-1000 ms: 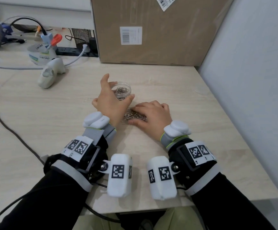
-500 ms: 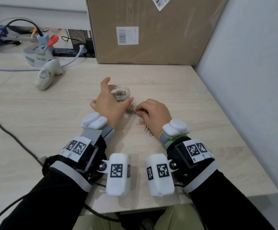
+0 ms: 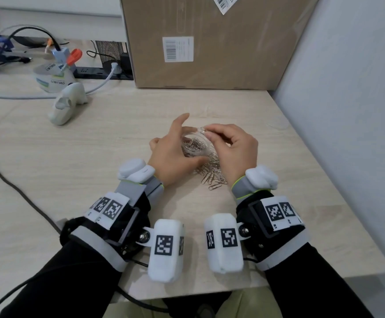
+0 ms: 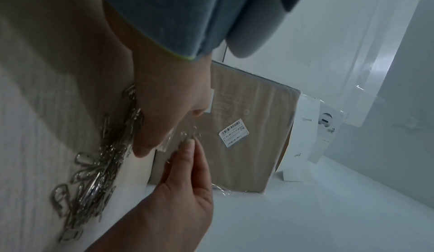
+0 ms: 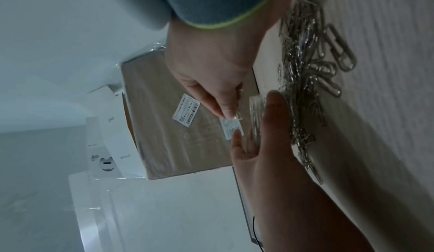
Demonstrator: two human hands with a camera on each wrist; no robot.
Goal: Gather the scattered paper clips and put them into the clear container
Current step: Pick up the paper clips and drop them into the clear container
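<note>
A small clear container (image 3: 197,149) with several silver paper clips inside stands mid-table, and my left hand (image 3: 193,140) grips it, thumb on the near side. My right hand (image 3: 206,131) pinches one paper clip (image 3: 202,129) just above the container's rim. A pile of paper clips (image 3: 213,174) lies on the table between my wrists, touching the container's near side. In the left wrist view the pile (image 4: 94,172) lies beside my thumb on the container (image 4: 164,142). The right wrist view shows the pinched clip (image 5: 237,116) next to the container (image 5: 254,118).
A big cardboard box (image 3: 210,42) stands at the back, and a wall (image 3: 347,111) runs along the table's right edge. At the back left are a white animal-shaped object (image 3: 66,105), a white tub with scissors (image 3: 51,76) and a power strip (image 3: 99,73). A black cable (image 3: 10,180) crosses the left side.
My right hand has left the pile, picked up a clip and risen over the container. My left hand has kept its hold on the container.
</note>
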